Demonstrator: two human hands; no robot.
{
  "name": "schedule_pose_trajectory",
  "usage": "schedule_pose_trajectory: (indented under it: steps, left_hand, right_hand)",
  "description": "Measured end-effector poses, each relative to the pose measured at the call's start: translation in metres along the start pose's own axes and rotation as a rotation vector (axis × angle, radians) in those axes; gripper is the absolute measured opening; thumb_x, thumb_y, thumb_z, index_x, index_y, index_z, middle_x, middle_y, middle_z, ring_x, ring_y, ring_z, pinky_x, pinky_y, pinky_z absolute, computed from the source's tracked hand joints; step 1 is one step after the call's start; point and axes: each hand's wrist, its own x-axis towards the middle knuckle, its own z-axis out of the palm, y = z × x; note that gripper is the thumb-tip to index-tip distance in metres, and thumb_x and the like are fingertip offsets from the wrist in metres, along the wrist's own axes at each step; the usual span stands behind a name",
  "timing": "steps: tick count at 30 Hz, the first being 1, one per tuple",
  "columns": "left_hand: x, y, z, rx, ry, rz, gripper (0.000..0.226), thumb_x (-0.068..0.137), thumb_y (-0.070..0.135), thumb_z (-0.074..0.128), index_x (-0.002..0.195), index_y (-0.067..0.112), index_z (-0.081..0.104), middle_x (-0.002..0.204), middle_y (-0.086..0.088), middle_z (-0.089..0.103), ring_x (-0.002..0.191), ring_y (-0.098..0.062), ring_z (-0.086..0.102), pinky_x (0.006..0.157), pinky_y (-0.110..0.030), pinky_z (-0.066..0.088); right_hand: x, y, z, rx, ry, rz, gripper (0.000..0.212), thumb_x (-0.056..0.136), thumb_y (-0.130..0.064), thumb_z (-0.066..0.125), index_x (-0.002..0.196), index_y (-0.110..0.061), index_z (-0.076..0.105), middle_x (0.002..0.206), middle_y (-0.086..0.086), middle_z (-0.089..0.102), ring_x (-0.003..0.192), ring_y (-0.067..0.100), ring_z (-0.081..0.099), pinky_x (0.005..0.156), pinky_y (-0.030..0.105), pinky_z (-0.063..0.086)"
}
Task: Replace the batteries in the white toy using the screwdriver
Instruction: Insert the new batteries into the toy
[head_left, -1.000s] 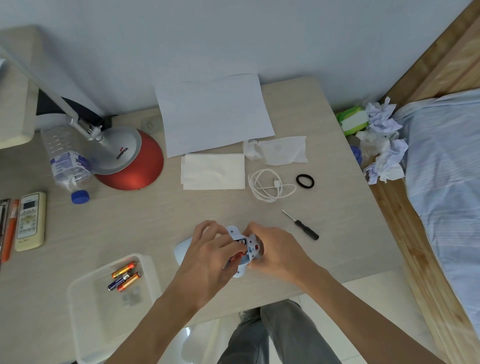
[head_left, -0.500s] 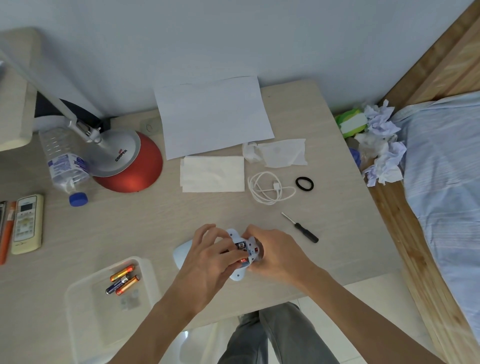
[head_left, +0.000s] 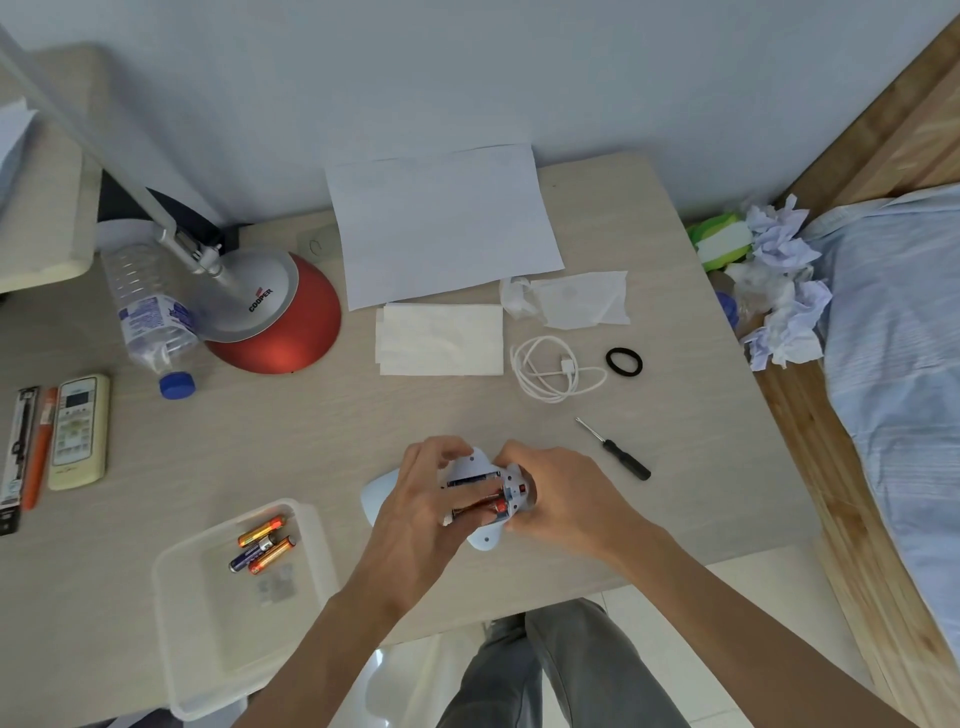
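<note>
Progress looks tiny since a second ago: left hand (head_left: 415, 514) fingers curled round the white toy (head_left: 480, 467) at the near tabletop (head_left: 311, 441) edge, thumb now pushing an orange battery (head_left: 475, 508) into the open bay, I think. Right hand (head_left: 566, 499) fingers clamp its other end. Screwdriver (head_left: 615, 451) lies idle beyond.

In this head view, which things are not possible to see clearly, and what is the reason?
Head view only:
1. white toy: left hand and right hand cover most of it; its shape is unclear.
2. batteries in the toy: the left hand hides part; their number is unclear.
3. grey piece in the clear tray: too blurred to identify.
4. black packet: cut off by the left edge; print too small.
</note>
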Motion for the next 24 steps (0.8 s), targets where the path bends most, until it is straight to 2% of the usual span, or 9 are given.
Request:
schedule_pose_trajectory:
  steps: [3, 5, 8, 11, 14, 18, 24]
  left_hand:
    - [0.003, 0.003, -0.003, -0.237, 0.071, -0.212, 0.043, 0.079, 0.034, 0.095, 0.120, 0.039, 0.081, 0.136, 0.019, 0.046, 0.124, -0.002, 0.055, 0.092, -0.010, 0.051]
    - [0.005, 0.003, -0.003, -0.250, 0.094, -0.277, 0.057, 0.075, 0.033, 0.098, 0.128, 0.035, 0.077, 0.134, 0.018, 0.048, 0.125, -0.001, 0.055, 0.091, -0.007, 0.051]
    - [0.009, -0.001, -0.002, -0.305, 0.027, -0.370, 0.077, 0.070, 0.039, 0.100, 0.139, 0.036, 0.067, 0.129, 0.019, 0.055, 0.118, 0.000, 0.061, 0.092, -0.014, 0.056]
    - [0.014, -0.001, -0.002, -0.415, -0.059, -0.474, 0.070, 0.068, 0.038, 0.101, 0.128, 0.042, 0.065, 0.112, 0.024, 0.072, 0.105, 0.000, 0.070, 0.086, -0.021, 0.061]
    - [0.017, 0.000, -0.003, -0.449, -0.079, -0.504, 0.061, 0.068, 0.033, 0.101, 0.119, 0.040, 0.067, 0.103, 0.023, 0.076, 0.098, 0.004, 0.071, 0.077, -0.016, 0.059]
    - [0.022, -0.002, -0.004, -0.463, -0.108, -0.542, 0.059, 0.067, 0.028, 0.103, 0.119, 0.028, 0.073, 0.104, 0.011, 0.078, 0.094, 0.003, 0.073, 0.072, -0.017, 0.060]
    - [0.025, -0.010, -0.004, -0.406, -0.133, -0.549, 0.058, 0.067, 0.025, 0.103, 0.119, 0.022, 0.075, 0.104, 0.010, 0.079, 0.092, 0.004, 0.073, 0.069, -0.015, 0.059]
  right_hand:
    - [0.000, -0.002, -0.002, 0.001, -0.009, -0.004, 0.036, 0.081, -0.040, 0.081, 0.105, -0.035, 0.055, 0.079, -0.010, 0.067, 0.071, 0.012, 0.061, 0.067, 0.032, 0.054]
    - [0.001, -0.003, -0.003, 0.008, -0.010, 0.003, 0.036, 0.080, -0.039, 0.081, 0.106, -0.034, 0.056, 0.079, -0.010, 0.068, 0.070, 0.012, 0.062, 0.067, 0.033, 0.055]
    - [0.002, -0.002, -0.003, -0.007, -0.019, 0.011, 0.038, 0.078, -0.039, 0.082, 0.104, -0.035, 0.055, 0.078, -0.010, 0.067, 0.069, 0.011, 0.061, 0.066, 0.032, 0.055]
    - [0.004, -0.002, -0.003, -0.019, -0.021, -0.001, 0.041, 0.077, -0.041, 0.083, 0.107, -0.035, 0.056, 0.081, -0.012, 0.068, 0.069, 0.008, 0.060, 0.067, 0.030, 0.055]
    - [0.005, -0.003, -0.003, -0.027, -0.024, -0.007, 0.043, 0.077, -0.042, 0.084, 0.111, -0.035, 0.057, 0.084, -0.012, 0.070, 0.072, 0.008, 0.062, 0.068, 0.029, 0.057]
    - [0.006, -0.004, -0.005, -0.025, -0.030, 0.004, 0.043, 0.078, -0.042, 0.084, 0.111, -0.035, 0.058, 0.087, -0.011, 0.072, 0.075, 0.009, 0.064, 0.070, 0.032, 0.058]
    - [0.008, -0.005, -0.005, -0.050, -0.040, 0.023, 0.046, 0.074, -0.045, 0.085, 0.109, -0.036, 0.057, 0.086, -0.011, 0.072, 0.074, 0.008, 0.064, 0.070, 0.033, 0.058]
